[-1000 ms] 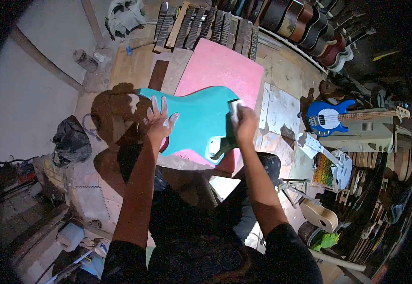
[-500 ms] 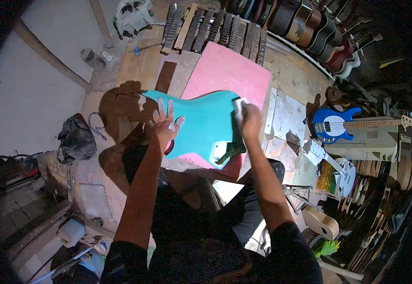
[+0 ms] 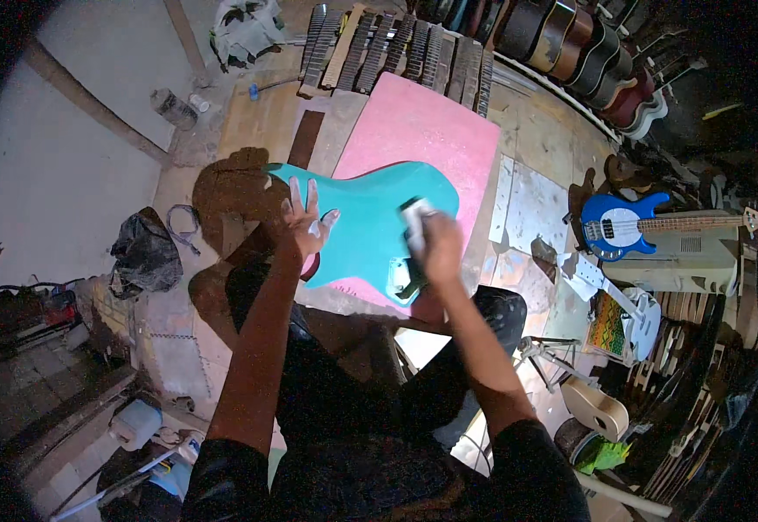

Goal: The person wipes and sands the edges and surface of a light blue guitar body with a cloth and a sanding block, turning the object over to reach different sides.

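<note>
A teal electric guitar body (image 3: 362,213) lies flat in front of me, with a lit cavity in its lower right part. Under it is a pink board (image 3: 431,117) on the workbench. My left hand (image 3: 308,219) rests on the body's left part, fingers spread and dusted with white. In my right hand (image 3: 442,250) is a pale sanding block (image 3: 415,216) with a dark edge, held against the teal face right of the middle. Motion blurs this hand somewhat, and its fingers are partly hidden.
Several guitar necks (image 3: 388,52) lie in a row at the far edge. A blue bass guitar (image 3: 618,228) is on the right, near an unpainted guitar body (image 3: 592,407). Several guitar bodies (image 3: 562,43) stand at the far right. A black plastic bag (image 3: 146,252) sits on the left.
My right hand and the sanding block have moved left and slightly nearer, from the body's right edge onto its face. My left hand stays in place on the guitar body.
</note>
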The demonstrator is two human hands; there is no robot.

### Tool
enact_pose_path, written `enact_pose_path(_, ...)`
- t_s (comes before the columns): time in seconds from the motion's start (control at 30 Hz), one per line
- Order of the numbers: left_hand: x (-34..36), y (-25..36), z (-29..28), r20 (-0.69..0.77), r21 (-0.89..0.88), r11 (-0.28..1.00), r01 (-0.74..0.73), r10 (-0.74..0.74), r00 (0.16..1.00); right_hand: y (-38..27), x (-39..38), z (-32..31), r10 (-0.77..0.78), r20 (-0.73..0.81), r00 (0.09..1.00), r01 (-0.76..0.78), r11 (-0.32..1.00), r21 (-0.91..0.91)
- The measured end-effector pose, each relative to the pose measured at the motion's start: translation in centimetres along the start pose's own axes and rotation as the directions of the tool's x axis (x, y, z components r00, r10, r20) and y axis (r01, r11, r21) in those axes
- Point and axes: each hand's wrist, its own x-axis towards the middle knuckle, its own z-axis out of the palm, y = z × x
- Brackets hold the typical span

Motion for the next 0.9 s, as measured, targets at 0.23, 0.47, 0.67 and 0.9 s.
enact_pose_path(0.23,0.2,1.1,-0.8,0.043,0.063,0.998,0.006,-0.009,0.999,0.0,-4.1,-0.3,0.04,0.022,0.999,-0.035,0.983,-0.182)
enact_pose_path(0.47,0.0,0.1,-0.1,-0.038,0.086,0.995,-0.059,0.063,0.997,0.3,-0.2,-4.2,0.273,0.148,0.951,-0.28,0.959,0.032)
enact_pose_path(0.67,0.2,1.7,-1.3,0.04,0.021,0.999,-0.028,0.028,0.999,-3.3,-4.9,0.0,0.153,0.102,0.983,-0.141,0.984,-0.112)
enact_pose_path(0.9,0.1,-1.2,-0.2,-0.108,0.051,0.99,-0.132,0.137,0.985,-3.7,-5.3,-0.3,0.099,0.177,0.979,-0.103,0.995,0.012)
